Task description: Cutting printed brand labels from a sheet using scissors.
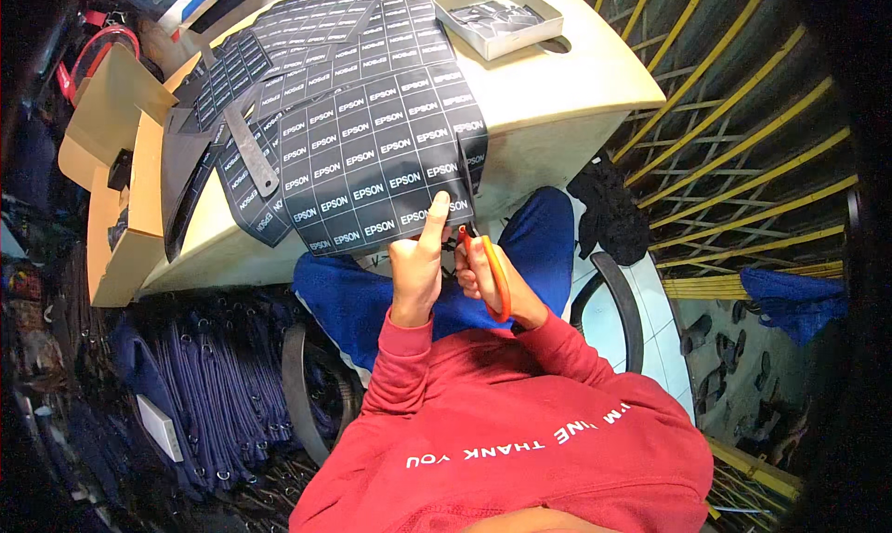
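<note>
A black sheet (358, 166) printed with a grid of white lettering hangs over the table's near edge toward my lap. My left hand (420, 268) pinches its near right corner, thumb on top and fingers underneath. Beside it, my right hand (478, 268) is closed round the orange handles of a pair of scissors (503, 287). The dark blades are at the sheet's right edge, where a slit runs up between the printed columns. Most of the blades are hidden by the sheet and my hands.
More printed sheets (321, 17) and a metal ruler (249, 147) lie on the table (595, 78). A white box lid (492, 45) holds small dark pieces. An open cardboard box (139, 175) stands at the left. Dark blue straps (218, 384) hang below; a yellow folding gate (743, 133) is at right.
</note>
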Demonstrator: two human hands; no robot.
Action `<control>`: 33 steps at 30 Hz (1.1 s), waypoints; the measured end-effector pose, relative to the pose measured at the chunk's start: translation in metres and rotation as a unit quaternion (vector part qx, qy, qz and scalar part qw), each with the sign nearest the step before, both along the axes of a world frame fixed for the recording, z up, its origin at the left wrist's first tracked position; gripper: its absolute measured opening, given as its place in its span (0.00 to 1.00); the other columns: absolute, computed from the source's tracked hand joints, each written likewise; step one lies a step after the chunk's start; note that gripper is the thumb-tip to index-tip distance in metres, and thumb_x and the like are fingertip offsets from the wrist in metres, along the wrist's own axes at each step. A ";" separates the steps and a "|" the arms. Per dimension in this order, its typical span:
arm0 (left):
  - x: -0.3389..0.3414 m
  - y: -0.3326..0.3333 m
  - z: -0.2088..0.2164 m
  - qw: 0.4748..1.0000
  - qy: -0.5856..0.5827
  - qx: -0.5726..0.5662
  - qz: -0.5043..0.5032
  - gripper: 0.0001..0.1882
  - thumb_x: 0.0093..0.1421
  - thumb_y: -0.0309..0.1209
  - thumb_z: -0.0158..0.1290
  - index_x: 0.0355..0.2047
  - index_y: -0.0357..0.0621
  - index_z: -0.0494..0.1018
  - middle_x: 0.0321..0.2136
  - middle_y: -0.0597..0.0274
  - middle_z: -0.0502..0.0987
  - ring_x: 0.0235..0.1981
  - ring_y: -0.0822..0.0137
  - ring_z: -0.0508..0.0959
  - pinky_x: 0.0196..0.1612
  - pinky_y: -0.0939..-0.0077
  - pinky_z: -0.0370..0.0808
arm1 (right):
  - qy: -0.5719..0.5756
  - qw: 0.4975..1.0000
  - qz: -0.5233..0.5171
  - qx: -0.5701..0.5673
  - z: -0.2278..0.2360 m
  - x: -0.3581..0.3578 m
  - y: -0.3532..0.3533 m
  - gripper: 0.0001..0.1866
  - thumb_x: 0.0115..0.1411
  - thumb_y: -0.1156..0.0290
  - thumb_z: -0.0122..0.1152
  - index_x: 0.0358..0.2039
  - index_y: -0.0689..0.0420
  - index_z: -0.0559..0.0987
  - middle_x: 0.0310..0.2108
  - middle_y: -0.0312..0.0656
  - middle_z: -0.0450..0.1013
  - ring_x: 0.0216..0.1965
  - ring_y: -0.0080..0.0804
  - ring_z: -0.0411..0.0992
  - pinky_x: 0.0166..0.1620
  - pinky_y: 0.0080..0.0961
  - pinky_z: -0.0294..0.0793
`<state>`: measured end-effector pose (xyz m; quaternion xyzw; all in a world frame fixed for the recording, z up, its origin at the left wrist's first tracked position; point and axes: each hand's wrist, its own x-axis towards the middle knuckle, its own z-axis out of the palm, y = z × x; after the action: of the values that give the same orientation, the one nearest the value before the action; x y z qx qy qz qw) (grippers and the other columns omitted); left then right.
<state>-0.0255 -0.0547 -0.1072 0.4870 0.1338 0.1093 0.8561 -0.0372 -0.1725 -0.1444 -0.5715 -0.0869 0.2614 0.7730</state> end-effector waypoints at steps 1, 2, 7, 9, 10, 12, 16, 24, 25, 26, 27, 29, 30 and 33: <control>-0.001 0.001 -0.002 1.000 0.007 0.000 -0.004 0.13 0.56 0.27 0.56 0.42 0.46 0.69 0.37 0.68 0.73 0.36 0.75 0.74 0.37 0.79 0.73 | 0.007 1.000 0.007 0.011 0.000 0.001 0.000 0.23 0.64 0.47 0.38 0.24 0.54 0.63 0.15 0.26 0.55 0.15 0.14 0.53 0.17 0.14 0.53; -0.002 0.001 -0.002 1.000 0.013 -0.001 -0.007 0.13 0.56 0.26 0.56 0.42 0.45 0.69 0.38 0.67 0.73 0.37 0.74 0.74 0.37 0.78 0.73 | 0.007 1.000 0.006 0.012 0.001 0.002 0.000 0.23 0.64 0.47 0.38 0.24 0.54 0.63 0.15 0.26 0.55 0.15 0.14 0.53 0.17 0.14 0.53; -0.006 -0.002 0.000 1.000 -0.001 0.007 -0.007 0.12 0.56 0.24 0.55 0.41 0.43 0.69 0.38 0.65 0.73 0.36 0.73 0.75 0.37 0.78 0.74 | -0.007 1.000 -0.005 0.017 0.002 0.006 0.001 0.25 0.63 0.45 0.38 0.22 0.54 0.63 0.14 0.26 0.55 0.14 0.14 0.53 0.16 0.15 0.52; -0.007 -0.001 -0.004 1.000 0.003 0.015 -0.013 0.13 0.56 0.24 0.55 0.42 0.43 0.69 0.39 0.65 0.73 0.36 0.73 0.75 0.37 0.78 0.74 | -0.011 1.000 -0.017 0.016 0.004 0.006 0.004 0.25 0.64 0.45 0.38 0.21 0.54 0.62 0.14 0.26 0.55 0.13 0.14 0.52 0.16 0.15 0.52; -0.007 0.000 -0.006 1.000 0.007 0.023 -0.019 0.14 0.55 0.23 0.55 0.42 0.43 0.69 0.39 0.64 0.73 0.36 0.73 0.75 0.37 0.78 0.74 | -0.016 0.999 -0.027 0.015 0.005 0.006 0.005 0.25 0.64 0.45 0.37 0.21 0.54 0.62 0.13 0.26 0.55 0.13 0.14 0.52 0.16 0.15 0.52; -0.008 -0.002 -0.004 1.000 0.006 0.016 -0.016 0.14 0.55 0.23 0.55 0.43 0.43 0.68 0.39 0.64 0.73 0.36 0.73 0.75 0.37 0.79 0.73 | -0.027 0.999 -0.031 0.006 0.005 0.007 0.005 0.26 0.64 0.45 0.37 0.21 0.54 0.62 0.13 0.26 0.54 0.13 0.14 0.52 0.16 0.15 0.52; -0.009 -0.003 -0.004 1.000 0.013 0.004 -0.010 0.15 0.55 0.23 0.55 0.43 0.43 0.68 0.39 0.64 0.72 0.37 0.72 0.75 0.37 0.79 0.74 | -0.014 0.999 -0.024 0.021 0.011 0.009 0.003 0.26 0.64 0.45 0.35 0.19 0.53 0.61 0.12 0.27 0.55 0.13 0.15 0.52 0.16 0.16 0.52; -0.009 -0.004 -0.002 1.000 0.010 -0.009 -0.019 0.15 0.56 0.23 0.54 0.44 0.44 0.67 0.39 0.63 0.72 0.37 0.71 0.75 0.38 0.76 0.75 | -0.029 0.999 -0.038 -0.003 0.011 0.010 0.002 0.26 0.64 0.45 0.37 0.19 0.52 0.61 0.12 0.26 0.55 0.12 0.14 0.52 0.15 0.15 0.51; -0.009 -0.004 -0.002 1.000 0.009 -0.013 -0.019 0.15 0.56 0.23 0.54 0.44 0.44 0.67 0.39 0.63 0.72 0.37 0.71 0.75 0.38 0.76 0.75 | -0.018 0.999 -0.034 -0.002 0.011 0.010 0.001 0.26 0.63 0.44 0.37 0.19 0.52 0.61 0.12 0.26 0.55 0.12 0.14 0.52 0.15 0.15 0.51; -0.008 -0.004 -0.001 1.000 0.009 -0.013 -0.019 0.15 0.56 0.23 0.54 0.44 0.44 0.67 0.39 0.63 0.72 0.37 0.71 0.75 0.38 0.76 0.75 | -0.018 0.999 -0.034 -0.002 0.012 0.010 0.001 0.26 0.63 0.44 0.37 0.19 0.52 0.61 0.12 0.26 0.55 0.12 0.14 0.52 0.15 0.15 0.51; -0.009 -0.004 0.000 1.000 0.000 -0.014 -0.024 0.15 0.56 0.23 0.54 0.44 0.43 0.67 0.39 0.63 0.72 0.37 0.71 0.75 0.38 0.76 0.75 | -0.013 0.999 -0.033 -0.003 0.013 0.010 0.001 0.26 0.63 0.44 0.38 0.19 0.53 0.62 0.12 0.26 0.55 0.12 0.14 0.52 0.15 0.15 0.51; -0.009 -0.004 0.000 0.999 -0.008 -0.015 -0.028 0.15 0.56 0.23 0.53 0.44 0.43 0.67 0.39 0.63 0.72 0.36 0.71 0.75 0.38 0.75 0.75 | -0.008 0.999 -0.031 -0.004 0.014 0.011 0.000 0.27 0.63 0.43 0.38 0.19 0.53 0.62 0.12 0.26 0.55 0.12 0.14 0.52 0.15 0.15 0.51; -0.009 -0.004 0.000 1.000 -0.005 -0.014 -0.024 0.14 0.56 0.23 0.53 0.44 0.43 0.67 0.38 0.64 0.73 0.36 0.71 0.75 0.38 0.75 0.75 | -0.005 0.999 -0.032 -0.007 0.014 0.011 0.000 0.27 0.62 0.43 0.39 0.19 0.53 0.62 0.12 0.26 0.55 0.12 0.14 0.53 0.15 0.15 0.51; -0.009 -0.004 0.002 1.000 -0.002 -0.013 -0.022 0.14 0.56 0.23 0.54 0.43 0.43 0.68 0.38 0.64 0.73 0.36 0.71 0.75 0.38 0.75 0.75 | -0.009 0.999 -0.035 -0.016 0.015 0.011 -0.001 0.28 0.62 0.42 0.39 0.18 0.53 0.62 0.12 0.27 0.55 0.12 0.14 0.53 0.14 0.15 0.51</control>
<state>-0.0345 -0.0587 -0.1056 0.4788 0.1228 0.0893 0.8647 -0.0265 -0.1735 -0.1290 -0.5891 -0.0693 0.2305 0.7714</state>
